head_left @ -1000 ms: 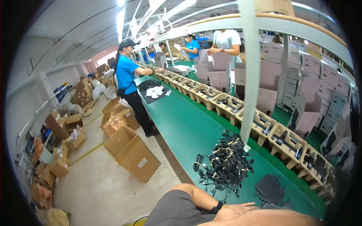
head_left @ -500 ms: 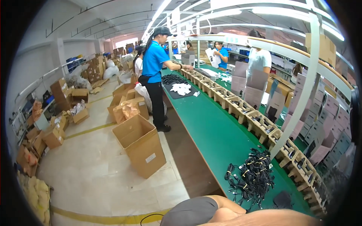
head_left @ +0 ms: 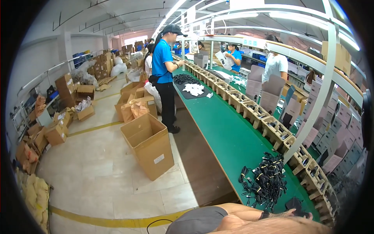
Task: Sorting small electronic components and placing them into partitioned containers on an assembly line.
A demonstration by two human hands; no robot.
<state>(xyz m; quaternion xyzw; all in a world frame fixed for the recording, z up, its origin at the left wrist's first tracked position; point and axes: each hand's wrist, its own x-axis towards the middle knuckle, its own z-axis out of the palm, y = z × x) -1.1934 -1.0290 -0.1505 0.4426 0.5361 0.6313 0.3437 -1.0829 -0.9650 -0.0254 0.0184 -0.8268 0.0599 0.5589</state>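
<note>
Both my forearms reach in from the lower edge toward the right end of the green table. My left hand, with a dark band on its wrist, is at a small soft-looking black object. Its fingers appear closed on the object's near edge; the exact kind of object is not clear. Of my right hand only pinkish fingertips show beside the black object; my right forearm hides the rest. Left of the object lies a heap of black cables in bundles tied with pale yellow bands.
Along the green table runs a row of beige moulded trays holding small parts. A white post rises beside them. An open carton stands on the floor at left. A person in blue works farther up the table.
My left hand has come into view at the black object, and fingertips now show beside it. The view has shifted slightly. The person in blue has drawn their hands in from the trays.
</note>
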